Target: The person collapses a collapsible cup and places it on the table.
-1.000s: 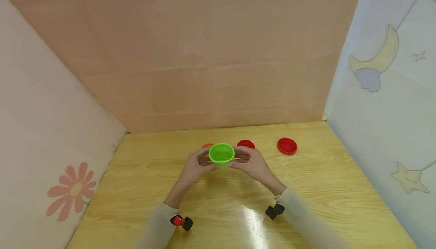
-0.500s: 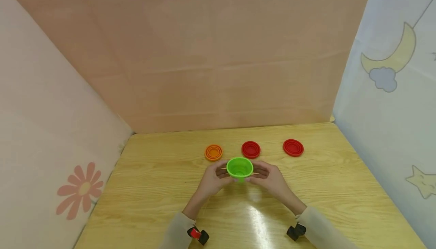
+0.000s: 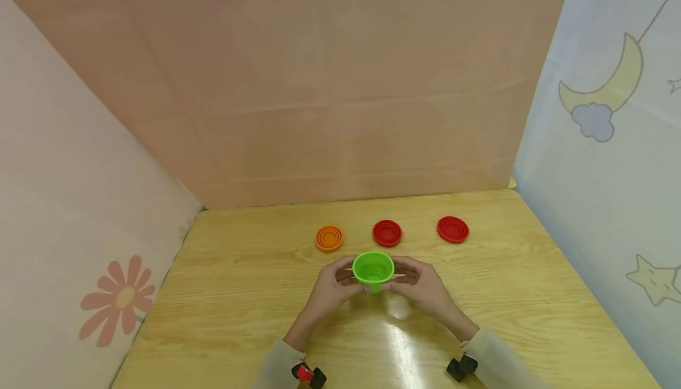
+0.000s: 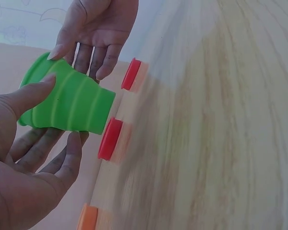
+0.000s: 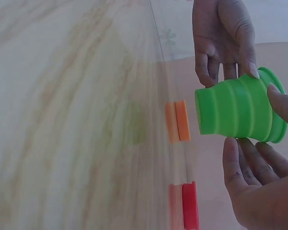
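Note:
A green collapsible cup [image 3: 374, 268], pulled out to its full stepped height, is held upright above the table between both hands. My left hand [image 3: 328, 287] grips its left side, thumb on the near wall and fingers around the far side. On the opposite side my right hand [image 3: 422, 287] holds it the same way. In the left wrist view the ringed wall of the green cup [image 4: 69, 98] shows whole, with a gap between its base and the tabletop. The right wrist view also shows the green cup [image 5: 237, 108] off the surface.
Behind the hands, a flattened orange cup [image 3: 328, 239] and two flattened red cups, one in the middle [image 3: 387, 233] and one at right [image 3: 453, 230], lie in a row on the wooden table [image 3: 239, 282]. A tan backdrop [image 3: 340, 111] and side panels enclose the table.
Both hands have lowered the green cup and brought it nearer the body, so the orange and middle red cups behind it are uncovered. The head view has shifted slightly.

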Demonstrator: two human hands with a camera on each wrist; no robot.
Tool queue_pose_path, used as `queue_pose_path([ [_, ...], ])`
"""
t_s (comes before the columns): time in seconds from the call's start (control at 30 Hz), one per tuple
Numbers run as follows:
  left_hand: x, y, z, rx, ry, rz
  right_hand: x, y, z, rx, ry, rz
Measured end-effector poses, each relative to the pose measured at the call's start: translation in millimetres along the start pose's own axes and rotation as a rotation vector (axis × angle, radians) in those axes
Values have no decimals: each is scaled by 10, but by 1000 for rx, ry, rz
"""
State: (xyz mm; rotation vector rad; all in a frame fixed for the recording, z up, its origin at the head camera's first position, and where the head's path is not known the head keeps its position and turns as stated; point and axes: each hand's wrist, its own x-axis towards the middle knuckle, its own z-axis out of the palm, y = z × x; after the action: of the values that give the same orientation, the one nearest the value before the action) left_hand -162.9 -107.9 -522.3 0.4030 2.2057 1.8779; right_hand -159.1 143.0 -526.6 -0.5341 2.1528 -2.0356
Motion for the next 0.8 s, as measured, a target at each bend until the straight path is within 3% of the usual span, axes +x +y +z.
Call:
queue_pose_path([
  [0.3,-19,24,-24,38,-3,-29,10,22,26,-24,-32,-19],
  [0.5,-12,40,-12,2,-11,-93,0,48,26,-39,-26,20],
  [0.8,7,35,15,-11,18,-135,-26,1,6,-30,23,189],
])
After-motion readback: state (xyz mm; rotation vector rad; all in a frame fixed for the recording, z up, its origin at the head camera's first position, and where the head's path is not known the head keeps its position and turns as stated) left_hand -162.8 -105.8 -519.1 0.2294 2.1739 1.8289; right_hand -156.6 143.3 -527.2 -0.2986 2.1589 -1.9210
